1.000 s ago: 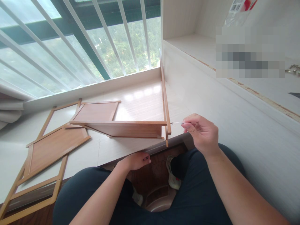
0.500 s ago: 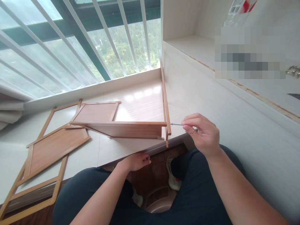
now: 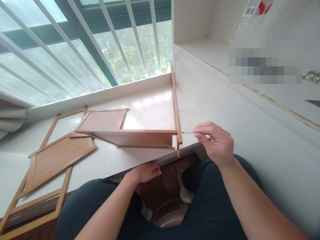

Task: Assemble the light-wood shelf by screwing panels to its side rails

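- In the head view, my only camera, I see the right hand (image 3: 215,141) pinching a thin metal tool (image 3: 189,132) between thumb and fingers, its tip at the outer face of the side frame (image 3: 178,115).
- At the tip sits a small dark spot (a screw head, perhaps; too small for me to tell).
- The upright panel (image 3: 140,139) stands on its long edge on the pale ledge (image 3: 125,160), its right end meeting the side frame close to the ledge's front edge.
- The left hand (image 3: 147,171) hangs loosely curled near that edge, apart from the panel; its palm is turned away, so I cannot tell whether it holds anything.
- To the left, a flat panel (image 3: 61,156) lies across an open frame (image 3: 65,183), with a smaller panel (image 3: 105,119) behind.
- My main worry is the joint: I see no hand bracing the panel or the frame, so a sideways push through the tool could tip the panel or slide the parts out of line.
- The tool could also slip off if its angle drifts, since only fingertips steer it.
- Near the front edge, a knocked frame could drop to the floor (image 3: 165,186).
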The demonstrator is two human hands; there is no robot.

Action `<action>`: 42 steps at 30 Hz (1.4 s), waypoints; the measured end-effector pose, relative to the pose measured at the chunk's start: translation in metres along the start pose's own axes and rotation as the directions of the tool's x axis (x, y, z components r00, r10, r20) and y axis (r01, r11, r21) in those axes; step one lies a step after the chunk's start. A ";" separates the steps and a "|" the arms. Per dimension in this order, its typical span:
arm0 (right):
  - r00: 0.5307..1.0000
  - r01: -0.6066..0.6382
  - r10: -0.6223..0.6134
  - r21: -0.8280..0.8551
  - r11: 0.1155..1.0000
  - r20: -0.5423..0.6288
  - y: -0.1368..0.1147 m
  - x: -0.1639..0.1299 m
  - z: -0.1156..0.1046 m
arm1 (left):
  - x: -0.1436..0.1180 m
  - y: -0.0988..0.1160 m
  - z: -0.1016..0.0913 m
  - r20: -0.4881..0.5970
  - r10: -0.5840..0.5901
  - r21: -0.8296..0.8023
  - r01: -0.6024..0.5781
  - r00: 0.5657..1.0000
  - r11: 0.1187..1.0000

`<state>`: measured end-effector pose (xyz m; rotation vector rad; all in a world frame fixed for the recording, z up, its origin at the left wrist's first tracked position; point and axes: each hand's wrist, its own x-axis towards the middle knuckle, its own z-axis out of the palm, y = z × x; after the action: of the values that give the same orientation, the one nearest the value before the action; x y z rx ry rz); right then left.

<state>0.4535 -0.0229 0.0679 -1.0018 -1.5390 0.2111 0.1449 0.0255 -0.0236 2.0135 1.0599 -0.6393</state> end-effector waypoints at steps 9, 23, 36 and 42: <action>0.959 -0.279 0.281 0.079 0.957 -0.024 0.002 -0.011 0.003 | -0.001 0.003 -0.001 0.009 -0.011 0.005 0.010 1.000 1.000; 0.915 -0.377 0.400 0.236 0.896 -0.057 0.000 -0.013 0.009 | 0.002 0.001 0.001 0.008 -0.005 0.015 0.005 1.000 1.000; 0.974 -0.219 0.225 0.161 0.962 -0.021 0.003 -0.009 0.005 | 0.001 0.002 -0.001 0.011 -0.009 0.019 0.008 1.000 1.000; 0.992 -0.119 0.123 0.184 0.976 -0.012 0.002 -0.006 0.005 | 0.000 0.001 0.000 0.017 -0.009 0.017 0.009 1.000 1.000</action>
<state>0.4493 -0.0236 0.0606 -0.9487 -1.4105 0.4175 0.1461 0.0253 -0.0227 2.0159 1.0570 -0.6712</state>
